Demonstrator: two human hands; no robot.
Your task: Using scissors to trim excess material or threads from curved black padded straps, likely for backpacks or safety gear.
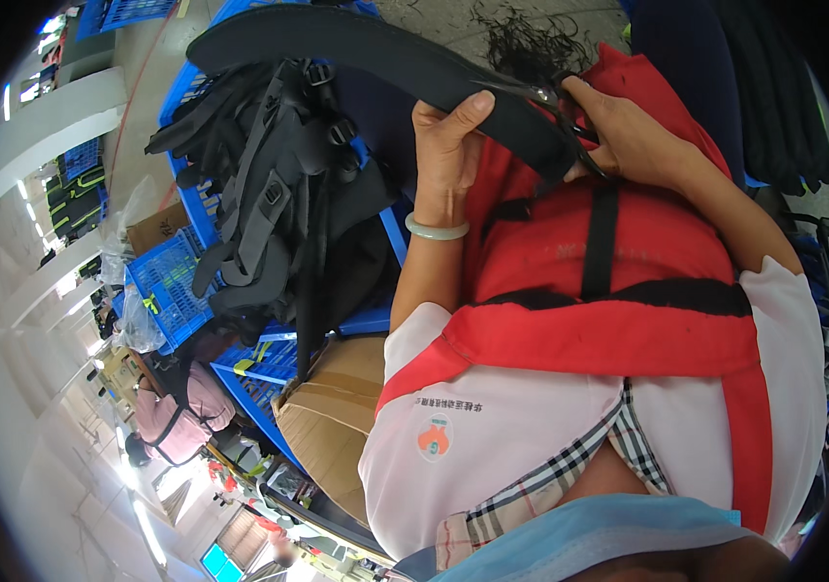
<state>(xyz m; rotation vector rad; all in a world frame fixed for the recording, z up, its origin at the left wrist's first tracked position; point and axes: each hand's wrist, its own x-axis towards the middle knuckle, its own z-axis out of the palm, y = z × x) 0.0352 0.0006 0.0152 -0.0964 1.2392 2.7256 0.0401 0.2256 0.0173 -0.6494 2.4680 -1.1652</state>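
A long, curved black padded strap (356, 56) stretches from the upper left to my lap. My left hand (445, 145), with a pale bangle (437, 230) at the wrist, pinches this strap near its right end, thumb on top. Dark-handled scissors (540, 95) are gripped in my right hand (633, 131), their metal blades pointing left along the strap's upper edge. Whether the blades touch the strap, I cannot tell. The strap's right end lies close to my right fingers, over the red apron (618, 242) I wear.
Left of me, a blue plastic crate (177, 102) is heaped with black straps and buckles (274, 194). Below it stand a cardboard box (332, 427) and more blue crates (167, 281). Long black padded pieces (783, 97) hang at the right. Black scraps (531, 39) litter the floor. A person in pink (177, 417) sits farther off.
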